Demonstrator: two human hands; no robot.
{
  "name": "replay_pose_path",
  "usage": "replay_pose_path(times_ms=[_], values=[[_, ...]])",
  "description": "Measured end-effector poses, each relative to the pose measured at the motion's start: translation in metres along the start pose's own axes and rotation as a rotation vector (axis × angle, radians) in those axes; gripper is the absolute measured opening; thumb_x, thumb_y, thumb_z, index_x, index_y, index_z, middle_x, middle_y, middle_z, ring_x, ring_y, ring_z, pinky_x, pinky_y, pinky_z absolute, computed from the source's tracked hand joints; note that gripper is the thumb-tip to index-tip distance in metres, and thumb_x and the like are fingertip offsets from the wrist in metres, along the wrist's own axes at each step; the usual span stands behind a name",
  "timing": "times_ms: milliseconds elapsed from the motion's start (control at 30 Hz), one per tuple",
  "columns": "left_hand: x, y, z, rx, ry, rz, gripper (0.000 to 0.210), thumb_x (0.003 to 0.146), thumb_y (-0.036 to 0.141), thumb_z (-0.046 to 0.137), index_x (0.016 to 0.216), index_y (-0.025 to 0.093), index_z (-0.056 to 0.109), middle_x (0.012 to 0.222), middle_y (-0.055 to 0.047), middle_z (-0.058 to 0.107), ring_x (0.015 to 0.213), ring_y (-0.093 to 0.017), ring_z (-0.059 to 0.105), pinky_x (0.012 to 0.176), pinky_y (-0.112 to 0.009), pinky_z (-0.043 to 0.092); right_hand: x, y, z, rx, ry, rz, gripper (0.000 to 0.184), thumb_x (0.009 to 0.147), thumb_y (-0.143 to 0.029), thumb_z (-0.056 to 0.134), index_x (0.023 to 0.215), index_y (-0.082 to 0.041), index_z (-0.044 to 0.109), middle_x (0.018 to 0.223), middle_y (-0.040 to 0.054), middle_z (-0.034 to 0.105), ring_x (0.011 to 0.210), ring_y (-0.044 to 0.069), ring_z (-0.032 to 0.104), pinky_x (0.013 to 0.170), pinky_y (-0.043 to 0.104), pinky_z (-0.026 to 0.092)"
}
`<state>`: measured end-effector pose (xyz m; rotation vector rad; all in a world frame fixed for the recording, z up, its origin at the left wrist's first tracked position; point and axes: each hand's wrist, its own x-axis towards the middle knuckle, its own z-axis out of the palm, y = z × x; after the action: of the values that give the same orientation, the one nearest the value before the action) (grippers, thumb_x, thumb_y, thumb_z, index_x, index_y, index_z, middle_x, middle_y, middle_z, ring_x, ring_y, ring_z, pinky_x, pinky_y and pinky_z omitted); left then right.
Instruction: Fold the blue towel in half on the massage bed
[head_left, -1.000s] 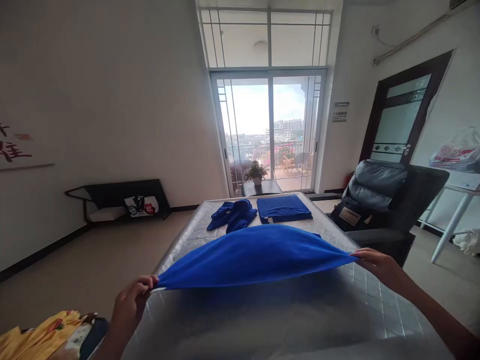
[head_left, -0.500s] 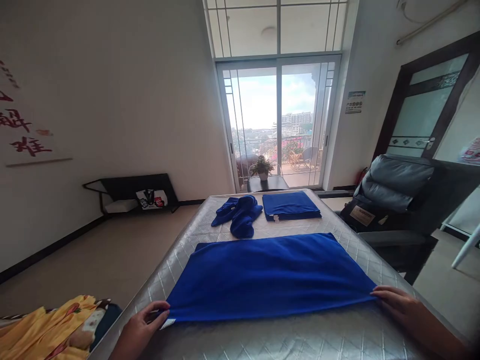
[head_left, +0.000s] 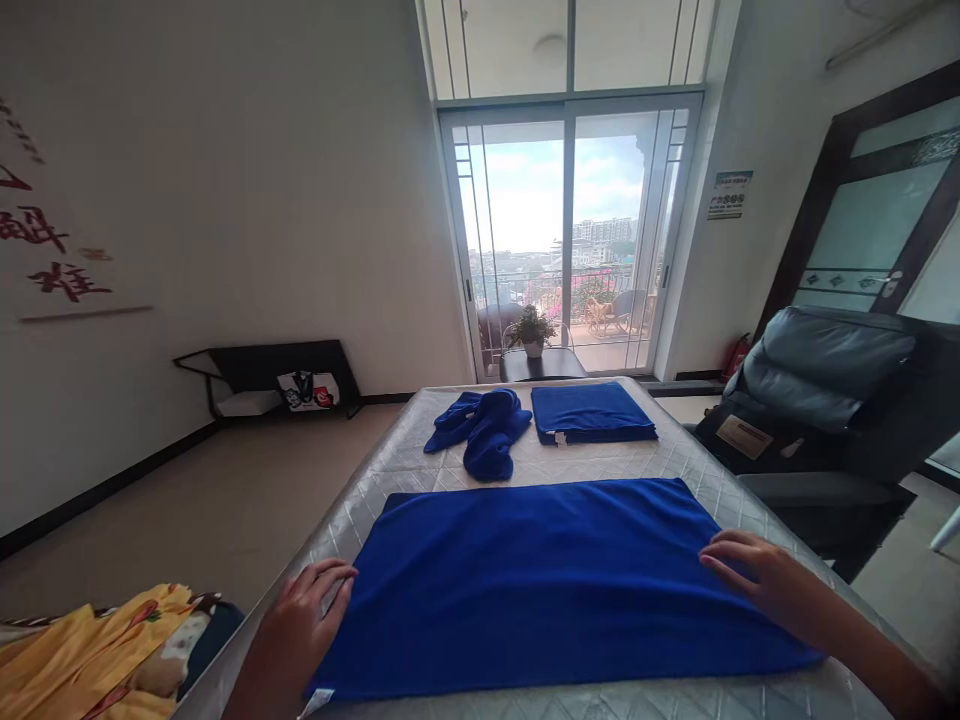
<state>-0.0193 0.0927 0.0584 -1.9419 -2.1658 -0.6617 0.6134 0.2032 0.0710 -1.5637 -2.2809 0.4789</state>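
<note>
A blue towel [head_left: 540,590] lies spread crosswise over the near part of the mattress [head_left: 420,440], with a small white tag at its near left corner. At its left edge is my left hand [head_left: 304,615], thumb and fingers apart. My right hand [head_left: 757,575] hovers over or rests lightly on the towel's right edge, fingers loosely bent and apart; whether it touches the cloth I cannot tell. Beyond the spread towel sit a crumpled blue towel [head_left: 491,435] on the left and a stack of folded blue towels [head_left: 592,410] on the right.
A dark leather armchair [head_left: 832,360] holding a black bag [head_left: 739,430] stands right of the mattress. Yellow patterned cloth [head_left: 112,650] lies at lower left. Behind the mattress, a potted plant [head_left: 532,330] stands on a dark chair by the sliding glass door [head_left: 568,240].
Both hands have let go of the towel's near corners and moved up along its sides, the right one also inward. The towel's near edge now lies lower, closer to me.
</note>
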Motion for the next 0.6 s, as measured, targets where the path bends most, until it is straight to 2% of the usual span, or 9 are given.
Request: replay_pose_path(times_ms=[67, 133, 200, 267, 367, 433, 600], values=[[0.042, 0.033, 0.006, -0.075, -0.069, 0.077, 0.039, 0.094, 0.047, 0.041, 0.104, 0.026, 0.072, 0.117, -0.007, 0.072, 0.11, -0.024, 0.066, 0.101, -0.039, 0.05, 0.04, -0.035, 0.011, -0.03, 0.022, -0.065, 0.046, 0.096, -0.06, 0.044, 0.112, -0.031, 0.075, 0.123, 0.008, 0.068, 0.111, 0.029, 0.064, 0.098, 0.042, 0.05], [0.081, 0.066, 0.022, -0.095, -0.192, 0.132, 0.038, 0.097, 0.043, 0.039, 0.11, 0.025, 0.07, 0.122, -0.006, 0.07, 0.112, -0.023, 0.065, 0.102, -0.038, 0.048, 0.078, -0.063, 0.028, -0.066, 0.012, -0.114, 0.048, 0.097, -0.056, 0.043, 0.124, -0.026, 0.07, 0.132, 0.008, 0.065, 0.119, 0.028, 0.061, 0.101, 0.042, 0.049], [0.108, 0.091, 0.048, -0.063, -0.274, 0.14, 0.039, 0.099, 0.043, 0.04, 0.118, 0.025, 0.068, 0.13, -0.007, 0.067, 0.12, -0.024, 0.062, 0.105, -0.037, 0.045, 0.107, -0.077, 0.05, -0.135, 0.01, -0.104, 0.051, 0.099, -0.052, 0.042, 0.133, -0.023, 0.065, 0.139, 0.0096, 0.061, 0.126, 0.029, 0.056, 0.107, 0.043, 0.044], [0.119, 0.101, 0.077, -0.019, -0.29, 0.121, 0.043, 0.1, 0.045, 0.039, 0.129, 0.023, 0.064, 0.14, -0.009, 0.061, 0.13, -0.025, 0.055, 0.11, -0.039, 0.041, 0.124, -0.077, 0.073, -0.221, 0.041, -0.039, 0.052, 0.1, -0.049, 0.04, 0.14, -0.021, 0.059, 0.145, 0.0108, 0.056, 0.134, 0.029, 0.05, 0.113, 0.045, 0.037], [0.117, 0.091, 0.113, 0.021, -0.26, 0.114, 0.05, 0.102, 0.046, 0.035, 0.142, 0.022, 0.054, 0.151, -0.009, 0.052, 0.141, -0.025, 0.044, 0.118, -0.042, 0.033, 0.131, -0.06, 0.097, -0.295, 0.087, 0.025, 0.053, 0.102, -0.047, 0.036, 0.147, -0.024, 0.051, 0.153, 0.008, 0.047, 0.143, 0.027, 0.038, 0.12, 0.047, 0.026], [0.112, 0.074, 0.127, 0.026, -0.272, 0.142, 0.052, 0.103, 0.047, 0.032, 0.148, 0.025, 0.047, 0.155, -0.008, 0.047, 0.146, -0.024, 0.038, 0.121, -0.044, 0.027, 0.129, -0.049, 0.103, -0.302, 0.073, 0.025, 0.053, 0.103, -0.049, 0.033, 0.15, -0.028, 0.047, 0.157, 0.0049, 0.043, 0.146, 0.025, 0.033, 0.121, 0.048, 0.023], [0.113, 0.032, 0.136, 0.047, -0.367, 0.125, 0.056, 0.103, 0.054, 0.028, 0.155, 0.033, 0.034, 0.163, -0.005, 0.033, 0.152, -0.026, 0.023, 0.122, -0.052, 0.019, 0.128, -0.04, 0.099, -0.291, 0.02, 0.044, 0.056, 0.102, -0.058, 0.031, 0.152, -0.035, 0.041, 0.16, 0.0004, 0.036, 0.149, 0.024, 0.028, 0.122, 0.047, 0.02]])
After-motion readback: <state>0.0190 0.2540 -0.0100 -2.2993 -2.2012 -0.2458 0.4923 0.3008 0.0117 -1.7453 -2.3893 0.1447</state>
